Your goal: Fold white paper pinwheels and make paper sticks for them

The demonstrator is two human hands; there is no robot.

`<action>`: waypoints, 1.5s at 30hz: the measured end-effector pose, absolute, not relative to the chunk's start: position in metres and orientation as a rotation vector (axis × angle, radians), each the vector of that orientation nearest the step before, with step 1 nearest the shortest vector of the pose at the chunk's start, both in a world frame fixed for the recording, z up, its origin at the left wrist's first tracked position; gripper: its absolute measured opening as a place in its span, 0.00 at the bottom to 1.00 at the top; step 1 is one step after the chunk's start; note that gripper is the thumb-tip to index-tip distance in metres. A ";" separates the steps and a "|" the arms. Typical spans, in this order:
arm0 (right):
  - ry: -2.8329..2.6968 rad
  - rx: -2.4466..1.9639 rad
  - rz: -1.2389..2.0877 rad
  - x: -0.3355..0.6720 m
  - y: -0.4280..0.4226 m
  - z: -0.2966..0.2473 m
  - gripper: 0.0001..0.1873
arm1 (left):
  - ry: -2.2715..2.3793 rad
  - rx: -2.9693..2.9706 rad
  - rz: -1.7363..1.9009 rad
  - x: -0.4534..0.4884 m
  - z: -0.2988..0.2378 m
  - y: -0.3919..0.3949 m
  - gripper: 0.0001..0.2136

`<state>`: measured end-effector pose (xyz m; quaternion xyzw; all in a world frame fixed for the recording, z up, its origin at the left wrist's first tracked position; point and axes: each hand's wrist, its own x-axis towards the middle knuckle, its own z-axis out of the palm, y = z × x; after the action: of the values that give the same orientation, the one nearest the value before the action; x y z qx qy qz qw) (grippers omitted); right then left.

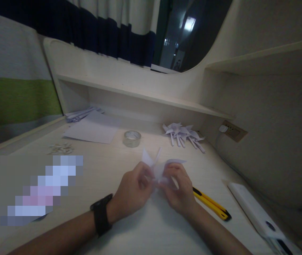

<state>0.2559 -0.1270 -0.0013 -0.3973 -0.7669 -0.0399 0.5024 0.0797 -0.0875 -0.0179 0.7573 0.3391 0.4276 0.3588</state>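
Observation:
Above the middle of the desk, my left hand (135, 186), with a black watch on its wrist, pinches a white paper pinwheel (158, 170). My right hand (179, 186) has its fingers closed on the other side of the same paper. Curved paper points stick up between the hands, and the pinwheel's centre is blurred by motion. Just right of my right hand lies a yellow utility knife (212, 203). Beyond the hands stands a roll of clear tape (132, 139). Several white paper pinwheels with rolled paper sticks (180, 132) lie in a pile at the back right.
White paper sheets (94, 127) lie at the back left, near a small heap of thin pale pieces (61, 148). A pixelated patch (45, 191) hides something at left. Along the right wall are a long white object (254, 209), a cable and a socket (234, 131). A shelf (140, 92) spans the back.

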 end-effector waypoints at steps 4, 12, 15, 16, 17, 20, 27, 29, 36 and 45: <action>-1.900 -0.908 -0.092 0.257 -0.126 0.001 0.12 | 0.870 1.945 1.131 0.079 -0.013 -0.088 0.07; -1.801 -0.935 -0.051 0.261 -0.123 0.000 0.08 | 1.145 1.882 1.425 0.063 0.008 -0.067 0.04; -1.647 -0.988 0.088 0.263 -0.120 0.002 0.04 | 1.053 1.600 1.256 0.060 0.002 -0.047 0.03; -1.569 -1.009 0.165 0.263 -0.119 0.003 0.03 | 0.974 1.486 1.106 0.061 -0.002 -0.042 0.05; -1.490 -1.032 0.259 0.262 -0.118 0.004 0.02 | 0.871 1.397 0.966 0.062 -0.007 -0.040 0.07; -1.316 -1.084 0.573 0.257 -0.112 0.007 0.06 | 0.550 1.267 0.687 0.069 -0.018 -0.042 0.13; -1.319 -1.091 0.482 0.249 -0.099 0.008 0.07 | 0.354 1.032 0.663 0.075 -0.014 -0.059 0.11; -1.312 -1.164 0.392 0.249 -0.096 0.009 0.06 | 0.345 1.000 0.690 0.073 -0.009 -0.061 0.13; -1.252 -1.286 0.253 0.240 -0.092 0.012 0.07 | 0.314 1.060 0.751 0.073 -0.002 -0.064 0.20; -1.379 -1.259 0.036 0.230 -0.103 -0.005 0.04 | 0.562 1.380 0.919 0.071 -0.005 -0.061 0.14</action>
<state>0.2305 -0.1034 -0.0049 -0.5420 -0.5936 0.0154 0.5947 0.0709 -0.0605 -0.0052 0.6052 0.2466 0.4028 0.6408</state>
